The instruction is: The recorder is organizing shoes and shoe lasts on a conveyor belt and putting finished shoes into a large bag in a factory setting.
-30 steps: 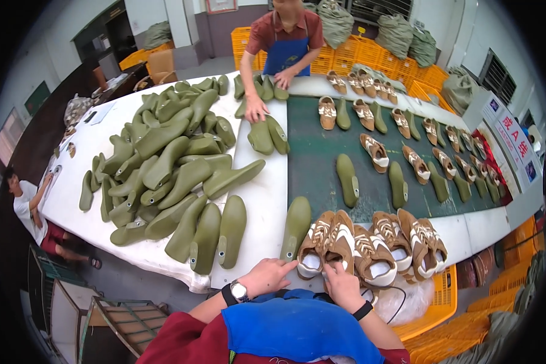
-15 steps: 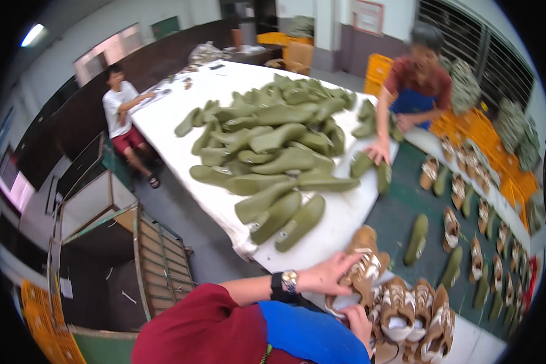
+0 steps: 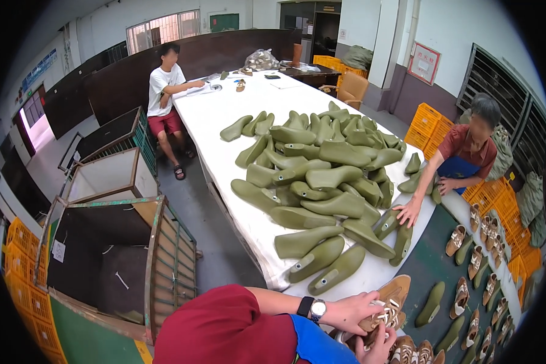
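A tan shoe with white laces [image 3: 392,310] is between my two hands near the lower edge, its toe pointing up and to the right. My left hand [image 3: 353,312], with a watch at the wrist, closes on the shoe's side near the laces. Just below, my right hand [image 3: 377,347] has bent fingers gripping the shoe's lower part. Beside it stand several more tan shoes [image 3: 406,352], partly cut off by the picture's edge. A large heap of green shoe lasts [image 3: 330,176] lies on the white table [image 3: 206,115] beyond my hands.
Across the table, a co-worker's hand [image 3: 408,211] touches lasts at the heap's right edge. On the green surface [image 3: 424,267] at right, shoes and lasts lie in rows. Another person [image 3: 167,91] sits at the far left. Wheeled carts [image 3: 109,261] stand at left; orange crates [image 3: 431,124] are stacked behind.
The view has swung, so the table and heap sit further right and the shoes lower. The held shoe's toe now points more to the right. The co-worker's hand remains at the lasts.
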`<state>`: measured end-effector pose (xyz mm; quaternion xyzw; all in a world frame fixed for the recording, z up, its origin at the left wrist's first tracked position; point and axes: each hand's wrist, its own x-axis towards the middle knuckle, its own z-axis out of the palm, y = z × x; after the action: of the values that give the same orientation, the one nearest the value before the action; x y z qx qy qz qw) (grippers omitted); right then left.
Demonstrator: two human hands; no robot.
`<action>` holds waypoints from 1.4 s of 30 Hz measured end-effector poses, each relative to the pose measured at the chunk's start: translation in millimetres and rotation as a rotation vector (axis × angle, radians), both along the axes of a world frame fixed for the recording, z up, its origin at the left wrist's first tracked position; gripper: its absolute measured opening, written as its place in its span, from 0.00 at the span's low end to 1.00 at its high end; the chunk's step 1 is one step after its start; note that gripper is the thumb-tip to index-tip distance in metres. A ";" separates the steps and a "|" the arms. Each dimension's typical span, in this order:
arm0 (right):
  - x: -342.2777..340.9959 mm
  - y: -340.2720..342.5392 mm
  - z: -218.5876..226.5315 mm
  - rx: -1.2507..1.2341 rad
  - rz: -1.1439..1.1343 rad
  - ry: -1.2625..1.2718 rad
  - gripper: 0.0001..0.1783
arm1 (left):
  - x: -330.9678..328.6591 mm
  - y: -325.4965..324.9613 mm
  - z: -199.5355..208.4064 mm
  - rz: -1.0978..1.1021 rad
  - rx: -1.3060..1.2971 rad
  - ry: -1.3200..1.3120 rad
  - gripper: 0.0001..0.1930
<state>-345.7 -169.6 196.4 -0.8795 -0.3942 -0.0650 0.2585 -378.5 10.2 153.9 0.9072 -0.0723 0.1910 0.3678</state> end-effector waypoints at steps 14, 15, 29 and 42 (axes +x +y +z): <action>16.5 25.6 -29.4 0.460 -0.189 0.024 0.14 | 1.6 54.7 -8.9 -0.355 0.002 -0.007 0.29; 13.8 21.1 -27.8 0.478 -0.184 0.062 0.15 | 5.3 51.3 -5.9 -0.379 0.099 -0.039 0.33; 39.8 32.9 22.8 0.512 -0.084 -0.127 0.20 | 96.9 56.9 63.4 -0.100 0.295 -0.492 0.11; 5.4 26.9 21.7 0.409 0.145 -0.099 0.24 | 90.8 34.3 82.4 -0.147 0.344 -0.612 0.14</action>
<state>-340.3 -142.7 218.1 -0.7739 -0.4473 -0.1679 0.4157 -287.7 44.5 236.3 0.8491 -0.2752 0.4119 0.1837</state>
